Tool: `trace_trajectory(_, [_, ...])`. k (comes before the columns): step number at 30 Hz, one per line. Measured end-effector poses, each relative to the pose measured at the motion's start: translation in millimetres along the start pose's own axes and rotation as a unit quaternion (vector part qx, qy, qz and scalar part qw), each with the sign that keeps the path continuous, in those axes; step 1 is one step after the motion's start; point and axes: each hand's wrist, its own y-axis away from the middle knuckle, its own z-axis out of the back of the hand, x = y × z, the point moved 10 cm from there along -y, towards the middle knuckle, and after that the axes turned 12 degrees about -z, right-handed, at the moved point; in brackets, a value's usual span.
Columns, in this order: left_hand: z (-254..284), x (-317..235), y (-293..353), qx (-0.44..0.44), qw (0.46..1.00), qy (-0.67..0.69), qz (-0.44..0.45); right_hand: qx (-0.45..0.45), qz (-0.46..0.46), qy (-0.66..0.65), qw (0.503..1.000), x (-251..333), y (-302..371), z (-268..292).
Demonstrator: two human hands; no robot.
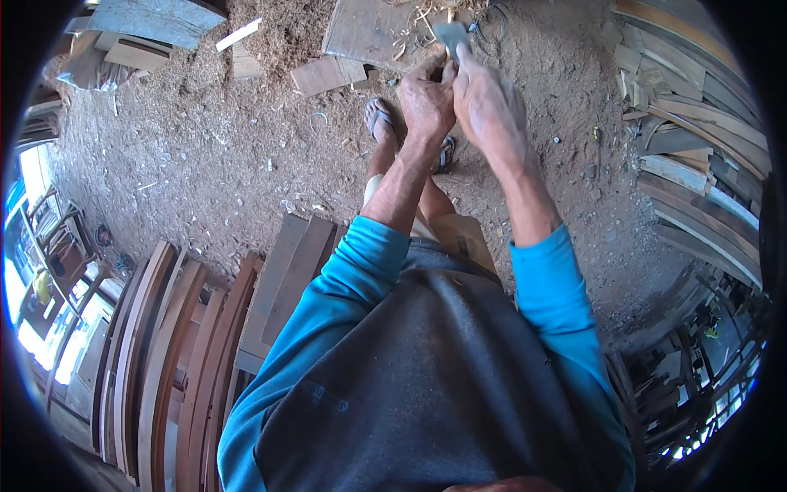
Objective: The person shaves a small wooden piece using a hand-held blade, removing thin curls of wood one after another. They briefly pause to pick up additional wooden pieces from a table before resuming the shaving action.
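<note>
My left hand (428,100) is closed at the far middle, its fingers pinching a thin pale wooden stick (450,15). Right beside it, my right hand (492,102) grips a flat grey blade (451,34), thumb laid along it; this hand is slightly smeared by motion. The blade lies across the stick, just beyond my left fingertips. Whatever handle the blade has is hidden in my fist. Under and beyond the hands is a wide wooden board (361,37), with curled shavings (403,37) on its right part.
Wood offcuts (324,75) and a heap of shavings (283,33) lie left of the board. Stacked planks stand at the near left (172,353) and the right (697,172). A screwdriver-like tool (597,139) lies on the dirt floor. My sandalled feet (379,119) are below my hands.
</note>
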Motion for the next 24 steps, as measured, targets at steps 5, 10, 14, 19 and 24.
trace_trajectory(5, [-0.7, -3.2, 0.4, 0.011, 0.999, -0.037, 0.005, 0.051, -0.026, -0.007, 0.998, 0.8, 4.4, 2.0])
trace_trajectory(10, [-2.2, 10.9, 2.3, 0.026, 0.998, -0.028, 0.048, 0.037, -0.009, -0.006, 0.999, 5.7, 1.8, 3.2])
trace_trajectory(14, [-2.9, -6.8, 1.5, 0.012, 1.000, -0.014, -0.024, 0.035, -0.030, -0.040, 0.998, -2.5, -26.9, -7.4])
trace_trajectory(19, [-2.4, 1.2, 3.3, 0.015, 1.000, 0.022, 0.013, -0.004, -0.028, -0.043, 0.999, 3.4, -29.8, 8.6])
trace_trajectory(24, [-6.8, 17.9, -2.0, 0.041, 0.991, 0.114, 0.057, 0.068, -0.060, -0.107, 0.990, -9.6, -34.9, 12.8])
